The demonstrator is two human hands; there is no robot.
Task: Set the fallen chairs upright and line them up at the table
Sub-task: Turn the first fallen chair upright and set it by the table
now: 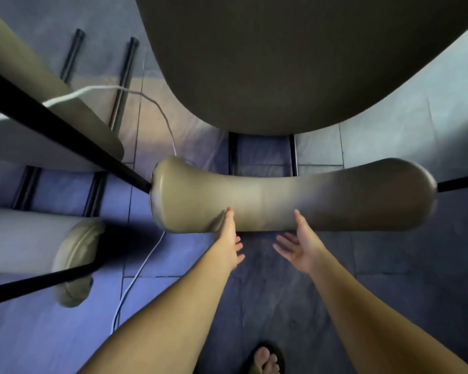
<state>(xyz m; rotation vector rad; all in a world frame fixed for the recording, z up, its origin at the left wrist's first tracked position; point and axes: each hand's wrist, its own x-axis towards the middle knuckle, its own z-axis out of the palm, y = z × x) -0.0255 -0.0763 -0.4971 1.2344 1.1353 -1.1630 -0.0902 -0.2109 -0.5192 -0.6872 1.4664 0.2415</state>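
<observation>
An upright chair stands right in front of me, seen from above. Its tan padded backrest (287, 195) runs left to right, and its dark seat (281, 63) lies beyond. My left hand (230, 240) and my right hand (299, 245) are at the near face of the backrest. Each thumb tip touches the padding while the fingers are spread below it, gripping nothing. A second tan chair (75, 261) stands at the left, and a third chair (38, 85) is at the upper left. No tabletop can be told apart with certainty.
A white cable (138, 276) trails over the blue-grey tiled floor between the chairs. Black chair legs (233, 153) rest on the floor under the seat, and black frame bars (65, 130) stick out from the backrest sides. My sandalled foot (265, 357) is at the bottom edge.
</observation>
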